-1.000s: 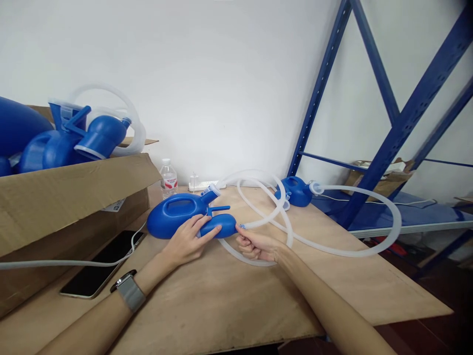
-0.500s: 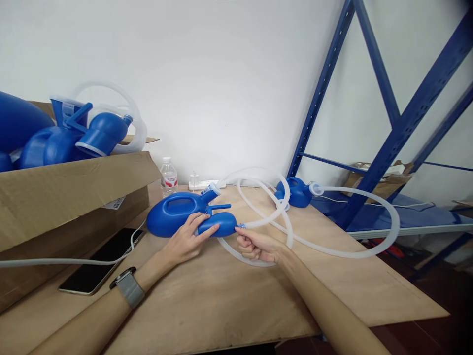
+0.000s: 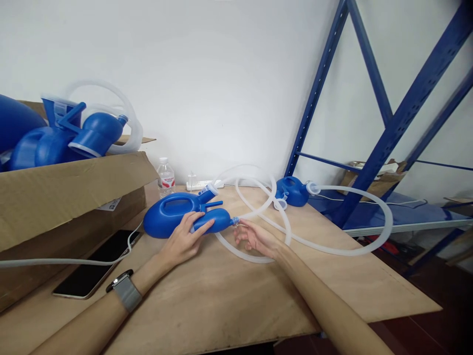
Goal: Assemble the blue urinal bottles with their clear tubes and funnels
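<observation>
A blue bottle with a loop handle (image 3: pixel 158 222) lies on its side on the wooden table (image 3: pixel 221 310). In front of its neck is a blue cup-shaped part (image 3: pixel 219 220), which my left hand (image 3: pixel 186 235) grips from the near side. A clear hose (image 3: pixel 261 210) meets the narrow tip of that part. Just right of the tip, my right hand (image 3: pixel 254 238) has its fingers loosely curled and apart, the fingertips beside the hose joint. The hose loops across the table behind my right hand.
At the left, a cardboard box (image 3: pixel 74 197) holds several blue bottles; a phone (image 3: pixel 92 271) lies beside it. Behind are a water bottle (image 3: pixel 166 178) and a power strip (image 3: pixel 203 185). Another blue bottle (image 3: pixel 293 191) with a hose stands near the blue shelf frame (image 3: pixel 384 143).
My right hand's fingers have loosened from a closed pinch at the hose joint. My left hand stays on the blue part. The view has shifted slightly.
</observation>
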### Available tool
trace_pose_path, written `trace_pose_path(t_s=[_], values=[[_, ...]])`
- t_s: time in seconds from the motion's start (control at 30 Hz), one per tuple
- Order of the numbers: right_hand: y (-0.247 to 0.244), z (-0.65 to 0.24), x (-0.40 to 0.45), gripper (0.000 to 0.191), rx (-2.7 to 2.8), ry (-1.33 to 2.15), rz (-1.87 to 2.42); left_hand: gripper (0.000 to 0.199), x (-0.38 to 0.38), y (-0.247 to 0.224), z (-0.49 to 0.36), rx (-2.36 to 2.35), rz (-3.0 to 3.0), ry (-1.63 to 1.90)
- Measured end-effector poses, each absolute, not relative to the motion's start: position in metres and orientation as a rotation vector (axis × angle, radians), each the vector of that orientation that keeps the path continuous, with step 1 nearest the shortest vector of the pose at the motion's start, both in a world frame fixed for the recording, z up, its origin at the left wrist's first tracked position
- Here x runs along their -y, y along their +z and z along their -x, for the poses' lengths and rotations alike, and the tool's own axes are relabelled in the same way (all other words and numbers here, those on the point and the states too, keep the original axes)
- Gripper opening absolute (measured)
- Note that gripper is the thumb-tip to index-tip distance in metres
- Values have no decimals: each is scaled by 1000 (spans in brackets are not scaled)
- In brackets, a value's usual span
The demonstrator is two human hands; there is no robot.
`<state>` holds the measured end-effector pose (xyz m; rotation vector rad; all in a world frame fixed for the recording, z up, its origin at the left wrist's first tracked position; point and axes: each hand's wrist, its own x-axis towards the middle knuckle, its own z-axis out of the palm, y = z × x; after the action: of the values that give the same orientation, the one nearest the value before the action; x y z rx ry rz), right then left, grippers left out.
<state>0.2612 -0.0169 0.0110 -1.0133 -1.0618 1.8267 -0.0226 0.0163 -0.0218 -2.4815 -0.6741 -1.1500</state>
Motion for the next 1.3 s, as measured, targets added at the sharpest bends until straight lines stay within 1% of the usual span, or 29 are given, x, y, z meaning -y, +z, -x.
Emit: trace_pose_path(t_s=[0.1, 0.17, 0.33, 0.5, 0.67, 0.83, 0.9, 0.97, 1.03, 1.1, 1.13, 1.2, 1.23, 1.3], values=[[7, -247, 20, 26, 999, 1685, 1018, 73, -15, -24, 21, 680, 2464, -1121], [6, -238, 23, 22, 925, 1660, 971, 77, -15, -25, 20, 678, 2453, -1100], [5, -225, 29, 15, 712, 1706, 834, 90, -11, -24, 16, 639, 2431, -1066], [6, -221, 33, 11, 545, 1791, 644, 95, -2, -24, 10, 663, 2397, -1074], [7, -222, 31, 10, 487, 1798, 650, 96, 2, -26, 7, 670, 2406, -1041], [6, -223, 32, 13, 548, 1772, 680, 95, 2, -26, 7, 667, 2424, -1021], [5, -222, 32, 12, 567, 1756, 694, 92, 2, -25, 6, 675, 2443, -1028], [5, -221, 31, 12, 581, 1738, 712, 83, 1, -25, 5, 711, 2467, -1055], [7, -223, 28, 15, 607, 1729, 728, 71, 1, -24, 4, 783, 2499, -1093], [9, -227, 26, 23, 697, 1724, 772, 59, 0, -24, 3, 892, 2521, -1172], [11, -230, 25, 29, 780, 1712, 818, 56, 0, -23, 3, 955, 2523, -1231], [14, -237, 27, 40, 1030, 1650, 968, 56, 0, -22, 2, 1080, 2502, -1372], [14, -240, 29, 45, 1194, 1566, 1068, 57, 0, -21, 2, 1134, 2487, -1433], [14, -246, 35, 51, 1568, 1241, 1271, 56, 0, -19, 1, 1212, 2463, -1517]])
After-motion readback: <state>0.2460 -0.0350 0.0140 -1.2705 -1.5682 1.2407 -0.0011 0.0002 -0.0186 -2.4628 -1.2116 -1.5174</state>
